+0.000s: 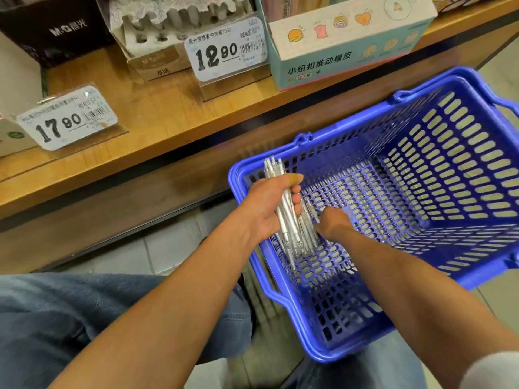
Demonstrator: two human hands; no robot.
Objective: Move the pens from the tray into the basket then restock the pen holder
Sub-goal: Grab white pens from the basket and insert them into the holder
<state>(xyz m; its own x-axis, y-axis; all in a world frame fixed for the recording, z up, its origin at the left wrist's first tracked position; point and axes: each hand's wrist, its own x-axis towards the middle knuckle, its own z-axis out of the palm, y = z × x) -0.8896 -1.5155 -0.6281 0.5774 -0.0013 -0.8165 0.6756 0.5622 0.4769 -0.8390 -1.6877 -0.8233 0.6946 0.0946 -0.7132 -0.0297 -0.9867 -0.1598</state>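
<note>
Left hand (265,209): fingers curled round a bundle of white pens (283,200), thumb on top, firm grip. Bundle's long axis runs from the shelf side toward the person, near end tilted down into the basket (421,209). Far ends stick out above the thumb, over the basket's left rim; near ends with clear barrels sit low against the basket floor.

Right hand (334,223): inside the basket, just right of the bundle, fingers reaching down at more pens (310,217) lying on the basket floor. Fingertips hidden behind the hand, so can't tell if it's gripping one or just touching. Those loose pens lie roughly parallel to the bundle.

Basket: blue plastic, slotted walls and floor, handles folded down, resting across the person's jeans (84,318), below the shelf (157,113).

Shelf, wooden, beyond the basket:
- price tag "12.90" (224,49), straight up from the basket's left rim, barcode and Chinese text, "7532" readable
- price tag "17.90" (67,122), far left of the basket, barcode, small text too blurred
- pen holder (157,37) behind the 12.90 tag, white with round slots, brown front label unreadable
- black box (53,29) left of the holder, marked "M&G" plus Chinese characters
- teal-and-white box (345,49) above the basket, reads "小纽扣推动橡皮", cartoon burger and heart on top
</note>
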